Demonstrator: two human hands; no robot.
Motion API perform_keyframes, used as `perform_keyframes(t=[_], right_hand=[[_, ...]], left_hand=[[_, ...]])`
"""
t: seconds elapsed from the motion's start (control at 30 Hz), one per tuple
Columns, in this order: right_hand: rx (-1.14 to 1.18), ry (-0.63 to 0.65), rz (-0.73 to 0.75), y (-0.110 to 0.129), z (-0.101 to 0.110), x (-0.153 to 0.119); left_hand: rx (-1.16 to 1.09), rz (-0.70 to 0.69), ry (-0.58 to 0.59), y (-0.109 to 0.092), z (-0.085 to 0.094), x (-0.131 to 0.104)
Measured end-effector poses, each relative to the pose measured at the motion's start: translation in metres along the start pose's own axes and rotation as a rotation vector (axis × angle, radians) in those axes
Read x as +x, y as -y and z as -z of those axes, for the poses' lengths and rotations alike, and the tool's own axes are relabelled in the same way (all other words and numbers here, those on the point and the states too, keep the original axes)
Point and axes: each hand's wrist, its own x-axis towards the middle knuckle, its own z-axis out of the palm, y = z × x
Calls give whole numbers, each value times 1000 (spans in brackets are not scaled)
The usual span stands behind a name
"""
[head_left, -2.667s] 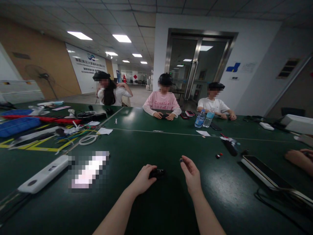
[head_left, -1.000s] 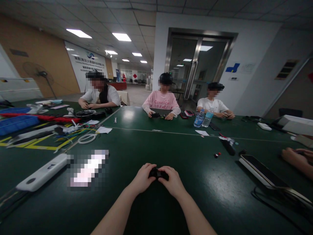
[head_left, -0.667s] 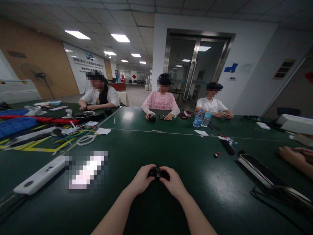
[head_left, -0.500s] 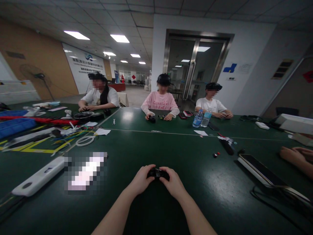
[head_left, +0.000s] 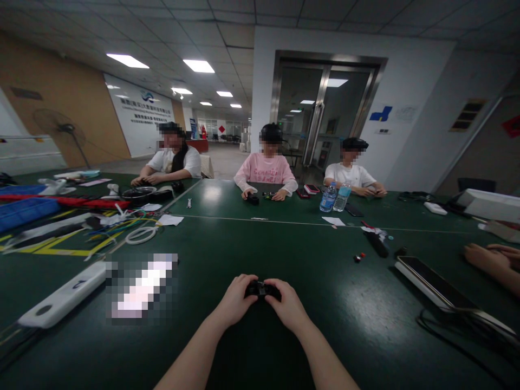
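A small black object [head_left: 262, 289] with a greyish middle part rests low over the green table [head_left: 227, 244], between my two hands. My left hand [head_left: 238, 299] is closed round its left end, thumb and fingers pressed on it. On the right end, my right hand [head_left: 286, 303] grips it in the same way. The underside of the object and some of my fingertips are hidden. To the left of my hands lies a bright, pixelated flat thing [head_left: 146, 284], beside a long white device [head_left: 65, 295].
Bottles [head_left: 328, 198], a phone on a white block [head_left: 434, 284], black cables and small red and black pieces [head_left: 359, 257] are at the right. Cables [head_left: 141, 234] and blue trays [head_left: 28, 213] fill the left. Three people sit opposite; another person's hands [head_left: 491, 259] are at the right edge.
The person at the far left has shifted a little to the right and turned the head. My hands stay in place on the black object.
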Motion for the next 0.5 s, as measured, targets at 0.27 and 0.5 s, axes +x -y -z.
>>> perform_keyframes(t=[0.27, 0.5], right_hand=[[-24, -8, 51, 1, 0, 1], [-15, 2, 61, 4, 2, -1]], left_hand=[[29, -34, -10, 5, -3, 4], [27, -57, -41, 11, -8, 5]])
